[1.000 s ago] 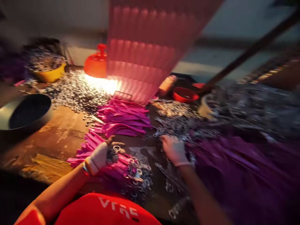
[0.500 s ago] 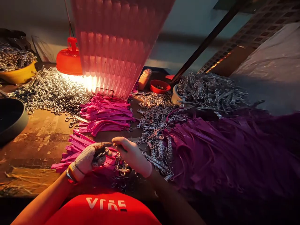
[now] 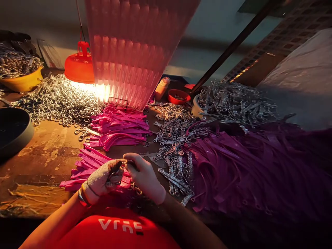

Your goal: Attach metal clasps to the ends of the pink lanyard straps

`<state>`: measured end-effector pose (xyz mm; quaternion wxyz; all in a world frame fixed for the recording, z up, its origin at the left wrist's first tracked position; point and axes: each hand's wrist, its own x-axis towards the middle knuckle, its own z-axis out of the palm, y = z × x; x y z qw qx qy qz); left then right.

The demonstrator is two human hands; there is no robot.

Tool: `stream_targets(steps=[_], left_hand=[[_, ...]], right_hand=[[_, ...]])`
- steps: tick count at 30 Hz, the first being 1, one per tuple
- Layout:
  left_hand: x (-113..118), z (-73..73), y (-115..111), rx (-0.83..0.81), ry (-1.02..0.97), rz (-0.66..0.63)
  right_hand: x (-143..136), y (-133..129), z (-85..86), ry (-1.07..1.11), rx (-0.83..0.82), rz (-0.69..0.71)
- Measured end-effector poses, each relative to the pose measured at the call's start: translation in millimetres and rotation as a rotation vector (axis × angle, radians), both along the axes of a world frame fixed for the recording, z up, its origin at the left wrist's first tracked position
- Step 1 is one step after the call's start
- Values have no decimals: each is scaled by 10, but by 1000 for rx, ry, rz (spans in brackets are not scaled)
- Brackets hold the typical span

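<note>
Left hand (image 3: 105, 179) over pink straps (image 3: 84, 166)

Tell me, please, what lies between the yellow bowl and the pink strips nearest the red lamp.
In the head view, a heap of silvery ringed pieces lies between the yellow bowl and those pink strips.

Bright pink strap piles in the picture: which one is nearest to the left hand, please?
The front pile, which spreads beside the left hand; the other bright pink pile lies farther back, nearer the red lamp.
</note>
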<state>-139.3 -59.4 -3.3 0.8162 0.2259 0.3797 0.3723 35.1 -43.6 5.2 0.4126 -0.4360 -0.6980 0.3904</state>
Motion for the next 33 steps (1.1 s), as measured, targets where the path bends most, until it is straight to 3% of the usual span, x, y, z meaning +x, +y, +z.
stream_targets(steps=[4, 9, 19, 27, 33], left_hand=[[-28, 19, -35, 181, 119, 65], [-26, 35, -106, 252, 320, 116], [-9, 42, -186, 215, 329, 72], [-75, 7, -148, 59, 182, -31], [-21, -125, -132, 57, 225, 28]], right_hand=[[0, 30, 79, 120, -274, -37], [-45, 4, 90, 177, -377, -22], [-93, -105, -19, 23, -162, -16], [158, -4, 44, 5, -212, 144], [92, -32, 72, -162, 96, 310]])
